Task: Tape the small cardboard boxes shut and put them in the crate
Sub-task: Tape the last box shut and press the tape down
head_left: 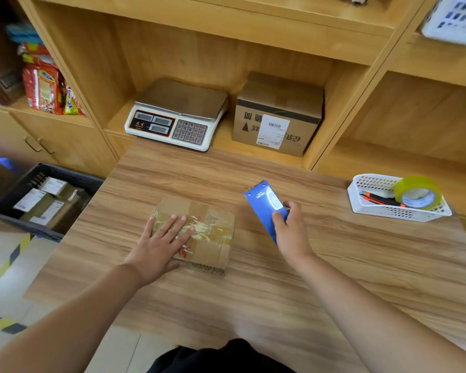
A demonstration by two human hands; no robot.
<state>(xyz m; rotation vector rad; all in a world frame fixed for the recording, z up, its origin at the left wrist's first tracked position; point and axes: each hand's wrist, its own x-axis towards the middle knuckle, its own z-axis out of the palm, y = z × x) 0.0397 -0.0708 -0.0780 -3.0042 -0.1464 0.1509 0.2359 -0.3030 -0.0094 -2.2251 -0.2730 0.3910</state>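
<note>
from the head view we see a small box (216, 246) lying on the table (253, 292), a little left of the middle. its top is crossed with clear tape and torn label scraps. the left hand (160, 242) lies flat on the box's left half, palm down, fingers straight and spread, thumb along the near side. no finger curls round it.

the right hand (291, 232) hangs to the right of the box, apart from it, and grips a blue dispenser (264, 204). the thumb lies on its face and the other fingers wrap behind. the dispenser tilts up and away, its toothed end toward the shelf. we cannot tell whether it touches the table.

the crate (65, 179) stands left of the table and lower, dark-walled, with several labelled boxes (46, 203) lying in it. the box under the hand is on the table, well apart from the crate.

near the table's right edge we see a white basket (374, 210). it holds a tape roll (417, 192) leaning at its right end and orange-and-black tools (379, 199), too small to name. in the shelf behind the table a scale (178, 117) stands beside a carton (277, 103) with a white label. snack packets (46, 87) fill a shelf at far left, and striped tape (8, 262) marks the floor near the crate.
</note>
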